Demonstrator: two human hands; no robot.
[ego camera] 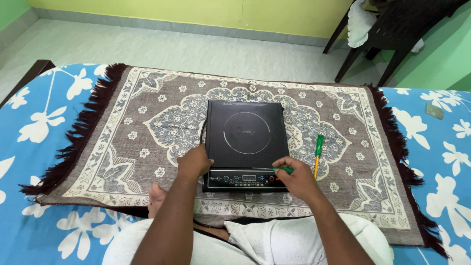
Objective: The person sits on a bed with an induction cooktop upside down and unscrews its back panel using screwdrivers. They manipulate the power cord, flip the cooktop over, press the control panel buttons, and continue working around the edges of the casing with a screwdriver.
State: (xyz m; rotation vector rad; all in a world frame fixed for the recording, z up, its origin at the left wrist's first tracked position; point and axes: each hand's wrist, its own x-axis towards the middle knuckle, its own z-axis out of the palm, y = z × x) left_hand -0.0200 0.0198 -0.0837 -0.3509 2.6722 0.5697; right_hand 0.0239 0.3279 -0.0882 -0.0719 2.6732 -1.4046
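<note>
I see my left hand (195,162) resting curled on the induction cooktop (246,140); my right hand (297,179) grips a green tool (283,170), tip hidden.

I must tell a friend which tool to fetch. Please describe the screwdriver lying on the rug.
On the patterned rug sits a black induction cooker. Just right of it lies a screwdriver, apart from both hands. Its green handle and yellow shaft set it apart.
</note>
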